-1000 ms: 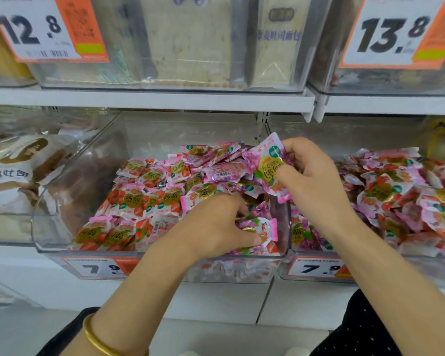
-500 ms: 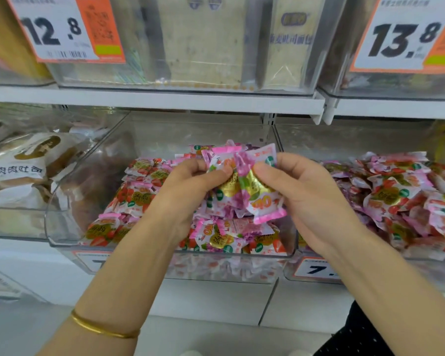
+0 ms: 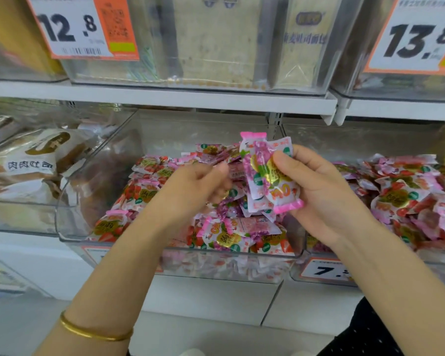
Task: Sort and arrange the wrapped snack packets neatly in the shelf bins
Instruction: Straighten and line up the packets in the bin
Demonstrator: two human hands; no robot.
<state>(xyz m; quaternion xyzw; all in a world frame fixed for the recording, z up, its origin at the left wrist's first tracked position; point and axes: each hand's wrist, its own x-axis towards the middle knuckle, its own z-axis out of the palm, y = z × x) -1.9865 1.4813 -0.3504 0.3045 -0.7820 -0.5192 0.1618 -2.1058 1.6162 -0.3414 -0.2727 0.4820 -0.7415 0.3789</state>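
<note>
A right hand (image 3: pixel 326 199) holds a small stack of pink snack packets (image 3: pixel 263 176) above the middle bin (image 3: pixel 70 222), its grip closed on them, thumb on the front. The left hand (image 3: pixel 198 186) is blurred just beside them; whether its grip holds anything cannot be told. The packets look light, crinkly and slippery, so pinching the crimped ends seems safest. Open room shows at the bin's back edge, beneath the upper shelf (image 3: pixel 165 98).

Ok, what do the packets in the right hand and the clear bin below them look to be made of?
The packets in the right hand: thin glossy plastic film, probably with metallic gold print; the crimped pink ends and bright glints suggest it. The bin: clear rigid plastic, perhaps acrylic; packets show through its front wall and its curved corner catches light.
</note>
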